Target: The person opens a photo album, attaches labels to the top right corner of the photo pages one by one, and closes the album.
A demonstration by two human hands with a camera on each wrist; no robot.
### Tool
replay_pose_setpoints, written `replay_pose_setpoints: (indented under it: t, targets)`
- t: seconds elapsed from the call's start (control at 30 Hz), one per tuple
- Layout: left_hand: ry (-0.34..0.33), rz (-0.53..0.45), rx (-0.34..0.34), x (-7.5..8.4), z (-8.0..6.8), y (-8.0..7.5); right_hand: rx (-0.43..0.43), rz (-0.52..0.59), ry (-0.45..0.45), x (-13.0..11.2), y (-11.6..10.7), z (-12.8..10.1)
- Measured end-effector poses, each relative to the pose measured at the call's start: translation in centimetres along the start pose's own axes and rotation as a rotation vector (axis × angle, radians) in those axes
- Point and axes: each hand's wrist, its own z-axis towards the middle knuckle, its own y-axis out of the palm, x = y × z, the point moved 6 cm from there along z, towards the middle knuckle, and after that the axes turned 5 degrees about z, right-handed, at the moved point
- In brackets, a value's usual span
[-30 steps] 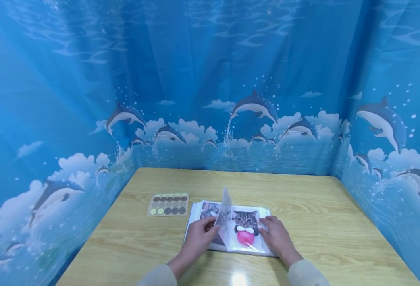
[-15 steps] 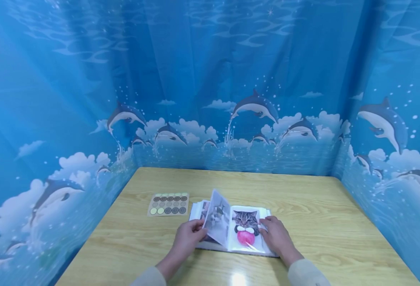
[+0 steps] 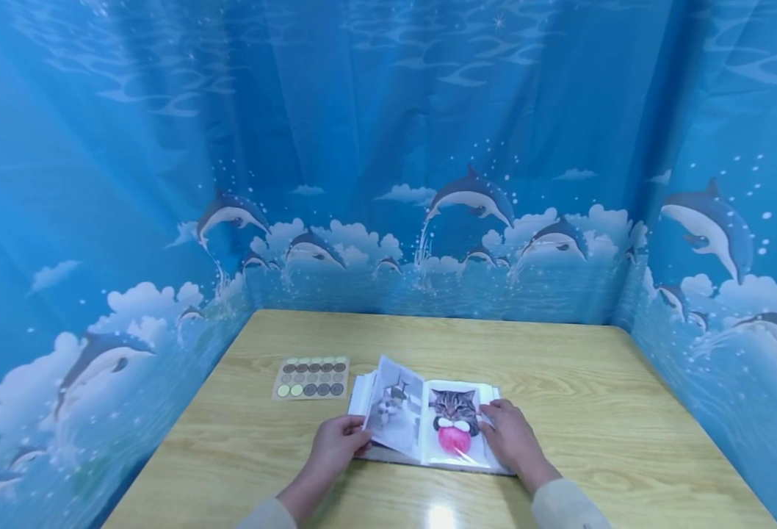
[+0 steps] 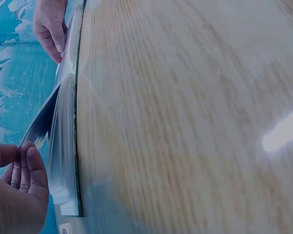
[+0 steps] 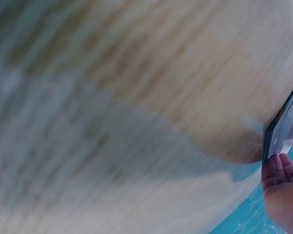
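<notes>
Table (image 3: 600,404): 1 | album (image 3: 456,420): 1 | dotted card (image 3: 311,378): 1 | left hand (image 3: 335,444): pinching 1 page (image 3: 395,413) | right hand (image 3: 512,438): gripping album

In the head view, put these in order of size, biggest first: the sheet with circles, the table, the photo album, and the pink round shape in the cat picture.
1. Table
2. Photo album
3. Sheet with circles
4. Pink round shape
No two look alike in size.

Thick white-paged photo album (image 3: 424,426) lying open on the tabletop (image 3: 593,411), one leaf (image 3: 395,413) raised and slanting leftward, a pale greyish picture on its face, right page (image 3: 435,445) flat and glossy, a tabby cat (image 3: 453,405) above a round pink shape (image 3: 454,441).
</notes>
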Motion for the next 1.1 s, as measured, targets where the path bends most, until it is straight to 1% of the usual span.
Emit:
replay_pose_setpoints:
  t: [0.13,0.3,0.5,0.7,0.97,1.1]
  targets:
    - [-0.042,-0.011,0.012,-0.5,0.1,0.0,-0.009,-0.006,0.01,0.0,0.0,0.0]
    - [-0.063,-0.02,0.034,-1.1,0.0,0.0,-0.01,-0.005,0.012,-0.1,0.0,0.0]
    - [-0.096,-0.033,0.061,-1.7,-0.1,0.1,-0.005,-0.011,-0.006,-0.1,-0.2,-0.1]
    - [-0.102,-0.039,0.077,-1.8,-0.3,0.1,0.006,-0.019,-0.025,-0.2,-0.2,0.0]
    - [-0.112,-0.051,0.084,-2.2,-0.4,0.1,0.001,-0.023,-0.027,-0.2,-0.1,0.1]
    - [-0.133,-0.046,0.088,-2.4,-0.4,0.1,-0.004,-0.026,-0.023,-0.1,0.0,0.1]
